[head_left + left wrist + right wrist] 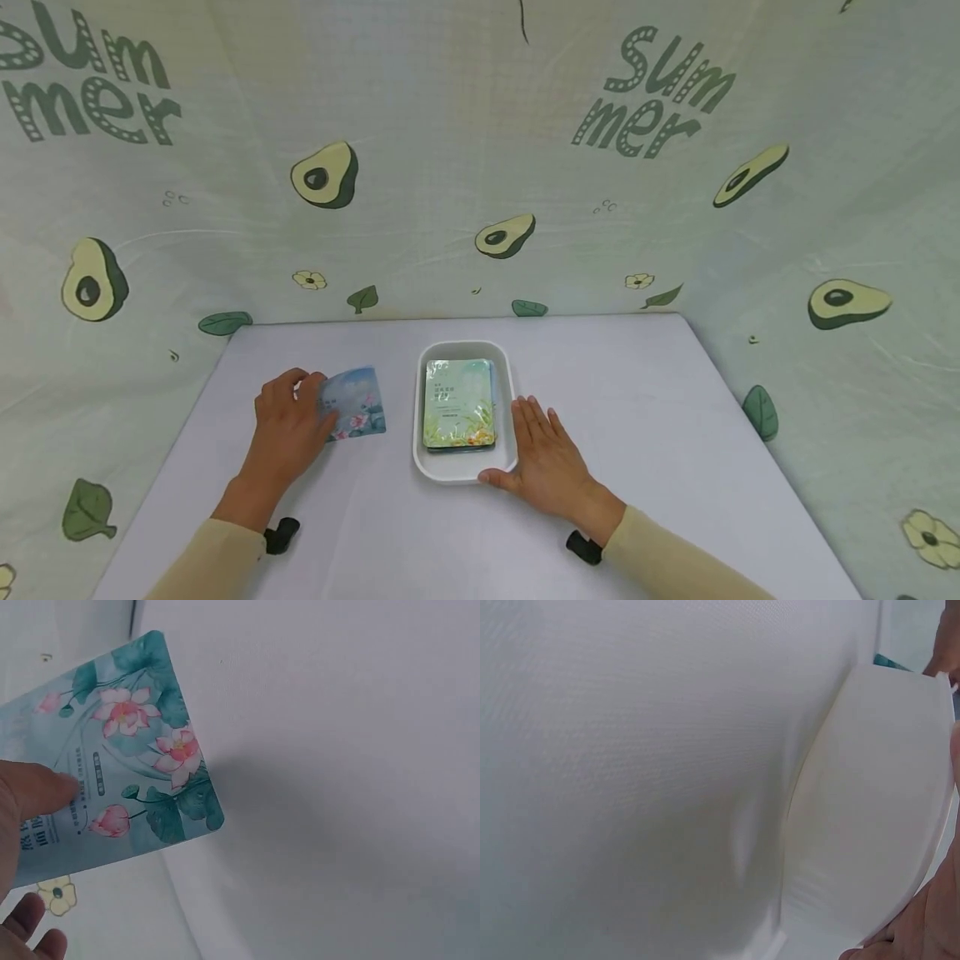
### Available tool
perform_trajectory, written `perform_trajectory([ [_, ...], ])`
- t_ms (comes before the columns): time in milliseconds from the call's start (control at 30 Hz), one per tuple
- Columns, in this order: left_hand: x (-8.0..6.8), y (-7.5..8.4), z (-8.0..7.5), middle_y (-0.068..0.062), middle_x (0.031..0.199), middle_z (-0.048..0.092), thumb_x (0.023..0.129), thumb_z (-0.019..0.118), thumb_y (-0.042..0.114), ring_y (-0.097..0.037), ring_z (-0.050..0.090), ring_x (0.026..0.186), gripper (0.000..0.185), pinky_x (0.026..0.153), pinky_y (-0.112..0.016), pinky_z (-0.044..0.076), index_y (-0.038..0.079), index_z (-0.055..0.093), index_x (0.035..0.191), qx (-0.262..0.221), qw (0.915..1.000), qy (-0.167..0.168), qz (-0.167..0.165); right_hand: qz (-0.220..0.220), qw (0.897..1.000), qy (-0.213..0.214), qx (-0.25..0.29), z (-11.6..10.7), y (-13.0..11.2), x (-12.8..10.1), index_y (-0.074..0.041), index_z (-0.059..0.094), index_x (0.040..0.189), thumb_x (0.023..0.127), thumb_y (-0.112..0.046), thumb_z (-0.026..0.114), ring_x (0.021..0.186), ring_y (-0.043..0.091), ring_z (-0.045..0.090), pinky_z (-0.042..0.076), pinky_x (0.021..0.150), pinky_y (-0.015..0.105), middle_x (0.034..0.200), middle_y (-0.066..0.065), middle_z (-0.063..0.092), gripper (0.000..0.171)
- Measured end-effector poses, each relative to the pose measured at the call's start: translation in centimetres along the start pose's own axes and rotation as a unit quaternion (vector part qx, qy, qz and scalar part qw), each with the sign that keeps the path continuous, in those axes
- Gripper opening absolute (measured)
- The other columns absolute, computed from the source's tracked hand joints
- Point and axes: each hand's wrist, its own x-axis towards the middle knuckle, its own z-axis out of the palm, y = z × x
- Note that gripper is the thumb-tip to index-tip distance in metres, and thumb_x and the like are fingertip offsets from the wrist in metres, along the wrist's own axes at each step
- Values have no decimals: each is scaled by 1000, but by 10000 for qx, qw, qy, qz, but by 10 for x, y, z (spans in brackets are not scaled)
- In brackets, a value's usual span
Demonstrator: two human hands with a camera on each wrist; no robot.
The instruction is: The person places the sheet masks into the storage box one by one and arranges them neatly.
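My left hand [287,427] pinches a flat blue packet [356,407] printed with pink lotus flowers, left of the tray. In the left wrist view the thumb lies across the face of this packet [124,761], and its far corners stick out free. A white tray [453,469] stands at the middle of the table. Inside it lies a pale green packet [459,403] with printed plants, on top of other packets whose edges peek out. Along the tray's right side rests my right hand [551,467], fingers straight, thumb at the near corner.
A white table [637,400] spreads under everything. Behind and beside it hangs a pale green cloth [420,167] with avocado and leaf prints. A dark wrist strap piece [282,536] shows at the left cuff, another [584,547] at the right.
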Motion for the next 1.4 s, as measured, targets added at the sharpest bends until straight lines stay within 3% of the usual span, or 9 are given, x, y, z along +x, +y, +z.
perform_trajectory([
  [133,-14,4,-4,-29,128,44,83,85,-2,-39,59,95,71,75,-50,57,4,43,140,-540,9983,-8,-205,47,10000,-65,-47,-2,-1,0,8,29,162,90,-89,45,160,42,24,27,126,62,168,28,31,122],
  [267,-20,4,-5,-24,123,50,92,74,-3,-27,61,75,80,61,-44,56,15,32,158,-999,9923,-366,-634,69,9999,-102,-62,-4,-1,0,8,28,162,91,-87,46,160,42,24,26,126,62,169,28,30,121],
  [433,-15,0,1,-26,122,63,101,68,3,-38,66,98,86,79,-52,57,24,21,170,-1637,9767,-540,-1276,57,10000,-62,-36,-3,-1,0,8,28,162,91,-87,46,160,42,25,27,126,63,168,28,31,121],
  [600,-7,0,8,-16,103,68,105,65,13,-27,60,87,47,66,-29,49,15,56,151,-2072,9555,-420,-2056,24,10000,-4,93,-1,-2,0,9,29,162,90,-88,46,160,42,26,28,125,63,168,28,32,122],
  [767,2,-2,7,-23,119,72,107,63,18,-34,69,97,35,66,-30,52,10,66,141,-2196,9372,-943,-2541,44,9999,-67,139,-3,-3,0,8,28,163,90,-88,45,161,41,23,27,126,63,169,27,30,122],
  [867,6,-6,4,-29,142,61,106,62,19,-39,70,112,43,72,-34,55,10,59,148,-2351,9209,-1557,-2691,45,9999,-122,92,-3,-3,0,8,27,163,90,-88,45,161,41,22,26,126,62,169,28,29,122],
  [1000,9,-12,0,-32,153,49,105,63,21,-36,69,108,48,73,-32,53,12,55,152,-2558,9027,-2028,-2802,34,9999,-118,20,-4,-3,0,9,27,162,90,-88,45,160,42,24,27,126,62,169,28,29,122],
  [1267,15,-18,-11,-29,147,53,106,63,17,-30,68,108,48,79,-26,61,11,53,153,-3177,8866,-1790,-2846,34,10000,-79,-31,-5,-4,1,9,28,162,91,-88,45,160,42,25,27,126,62,168,29,31,121],
  [1400,18,-20,-16,-25,138,59,106,64,14,-26,65,108,50,79,-21,61,12,51,154,-3601,8699,-1699,-2911,16,10000,-36,-64,-4,-3,-1,9,29,162,91,-88,44,159,43,26,28,125,62,168,29,32,121],
])
